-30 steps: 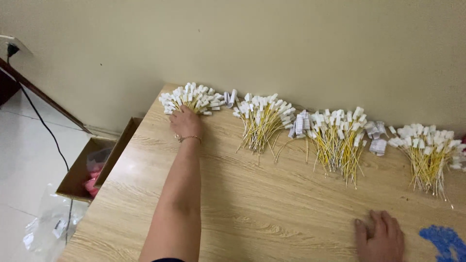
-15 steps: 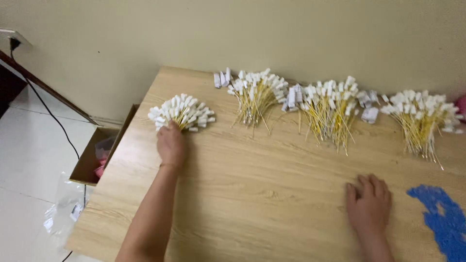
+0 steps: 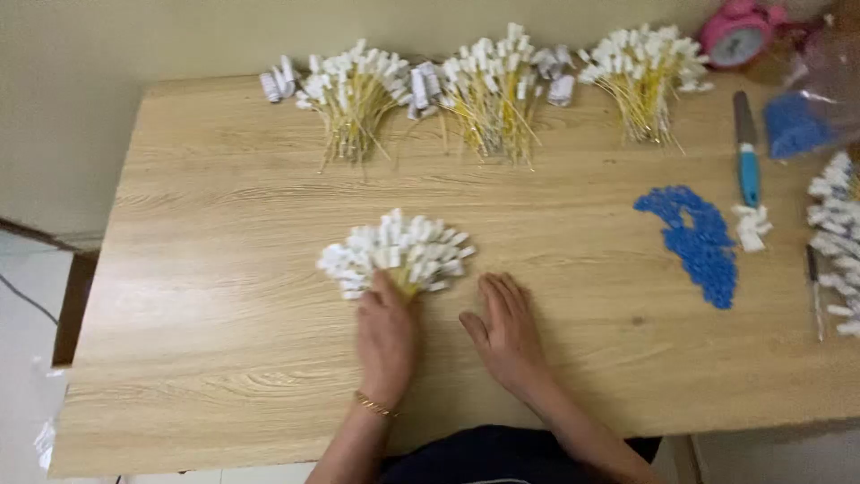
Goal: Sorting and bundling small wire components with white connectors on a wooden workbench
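Observation:
A fanned bundle of yellow cables with white plastic ends [image 3: 396,252] lies on the wooden table [image 3: 224,269] in front of me. My left hand [image 3: 387,336], with a gold bracelet at the wrist, covers the bundle's yellow stems, fingers closed over them. My right hand [image 3: 504,327] rests flat on the table just right of it, fingers apart, holding nothing. Three similar bundles [image 3: 488,85] lie in a row along the far edge.
A patch of small blue pieces [image 3: 694,237] lies to the right, with a blue-handled knife [image 3: 745,152] beyond it. More white-tipped cables [image 3: 833,242] sit at the right edge. A pink alarm clock [image 3: 739,36] and a bag of blue pieces [image 3: 793,121] stand far right.
My left hand has dragged the bundle from the far left corner to the middle of the table near me. My right hand has moved left beside it.

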